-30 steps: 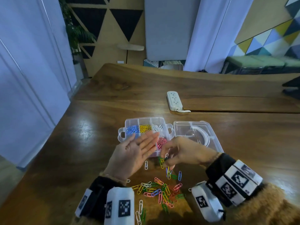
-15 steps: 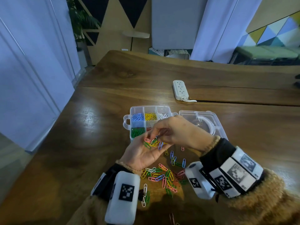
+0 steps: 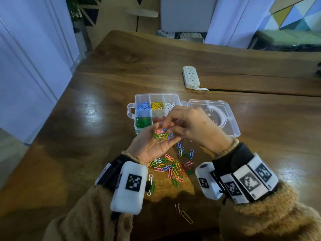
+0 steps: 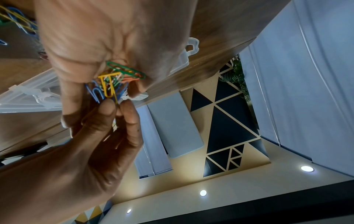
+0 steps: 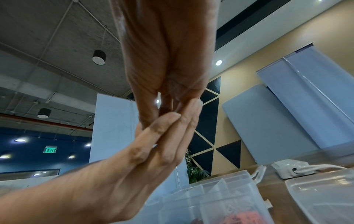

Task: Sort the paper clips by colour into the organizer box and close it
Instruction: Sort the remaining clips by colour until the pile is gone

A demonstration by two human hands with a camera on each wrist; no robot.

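The clear organizer box (image 3: 130, 111) lies open on the wooden table, its lid (image 3: 231, 126) flipped out to the right. Blue, yellow, white, green (image 3: 143, 122) and pink clips fill separate compartments. My left hand (image 3: 152, 146) is turned palm up just in front of the box, and a small bunch of mixed clips (image 3: 162, 135) lies on it. From above, my right hand (image 3: 169, 126) reaches into that bunch. In the left wrist view its thumb and forefinger (image 4: 107, 112) pinch a yellow clip (image 4: 108, 86). Loose mixed clips (image 3: 173, 168) are scattered on the table under my wrists.
A white power strip (image 3: 191, 76) with its cord lies behind the box. A few stray clips (image 3: 186, 217) lie close to the table's near edge. The table's left edge runs beside a pale wall panel. Bare wood stretches left and right of the box.
My left hand has turned palm up and now carries a bunch of clips. My right hand has risen from the table pile to that palm. The head view has tilted down.
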